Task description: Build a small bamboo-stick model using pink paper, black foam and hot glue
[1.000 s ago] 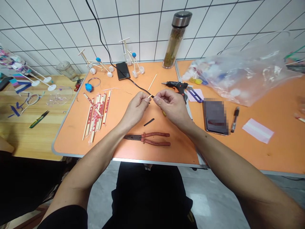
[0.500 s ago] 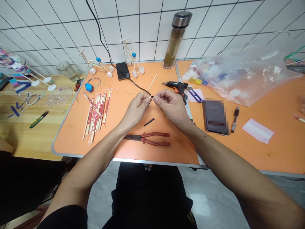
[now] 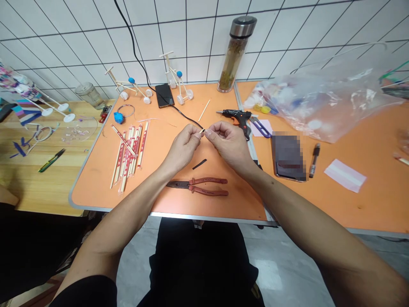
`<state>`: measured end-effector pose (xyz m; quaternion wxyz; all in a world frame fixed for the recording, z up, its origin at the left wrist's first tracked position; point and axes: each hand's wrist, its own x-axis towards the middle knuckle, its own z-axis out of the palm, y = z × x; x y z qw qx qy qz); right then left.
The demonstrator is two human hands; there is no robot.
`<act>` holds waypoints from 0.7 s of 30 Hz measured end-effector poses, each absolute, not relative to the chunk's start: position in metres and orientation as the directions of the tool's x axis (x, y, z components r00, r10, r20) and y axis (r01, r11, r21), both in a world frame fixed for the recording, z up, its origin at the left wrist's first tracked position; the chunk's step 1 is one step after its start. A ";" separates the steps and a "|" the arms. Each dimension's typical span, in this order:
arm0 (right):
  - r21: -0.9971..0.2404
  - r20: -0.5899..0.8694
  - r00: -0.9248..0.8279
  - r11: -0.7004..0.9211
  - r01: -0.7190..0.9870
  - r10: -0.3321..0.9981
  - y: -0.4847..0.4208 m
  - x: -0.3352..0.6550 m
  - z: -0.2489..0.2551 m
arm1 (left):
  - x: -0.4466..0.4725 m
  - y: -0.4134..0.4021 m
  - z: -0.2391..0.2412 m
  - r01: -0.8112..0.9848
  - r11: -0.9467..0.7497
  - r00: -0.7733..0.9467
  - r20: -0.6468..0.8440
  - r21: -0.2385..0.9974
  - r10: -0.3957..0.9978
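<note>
My left hand (image 3: 182, 146) and my right hand (image 3: 227, 143) meet above the middle of the orange table (image 3: 96, 187). Both pinch a short pale wooden stick piece (image 3: 201, 131) between thumb and fingertips; its ends are hidden by my fingers. A small black strip (image 3: 200, 163) lies on the table just below my hands. Red-handled pliers (image 3: 200, 186) lie nearer the front edge, under my forearms.
Wrapped chopsticks (image 3: 129, 151) lie left of my hands. A black glue gun (image 3: 236, 115), small scissors (image 3: 260, 127), a phone (image 3: 288, 155) and a marker (image 3: 314, 160) sit to the right. Stick models (image 3: 177, 81), a bottle (image 3: 234, 53) and a plastic bag (image 3: 322, 102) stand behind.
My hands have stayed together on the stick piece and shifted very slightly; nothing else on the table moved.
</note>
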<state>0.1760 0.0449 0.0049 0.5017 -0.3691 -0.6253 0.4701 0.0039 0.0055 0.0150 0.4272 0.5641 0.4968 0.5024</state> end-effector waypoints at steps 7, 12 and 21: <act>-0.959 0.279 -0.211 0.283 -0.013 0.937 0.047 0.176 0.001 | 0.004 0.004 0.017 0.144 -0.147 0.017 0.146 0.979 0.989; -0.956 0.284 -0.202 0.294 0.017 0.937 0.047 0.175 0.000 | 0.004 0.005 0.015 0.148 -0.149 0.020 0.147 0.978 0.989; -0.953 0.290 -0.190 0.301 0.030 0.938 0.046 0.174 0.000 | 0.005 0.005 0.014 0.145 -0.152 0.033 0.149 0.978 0.988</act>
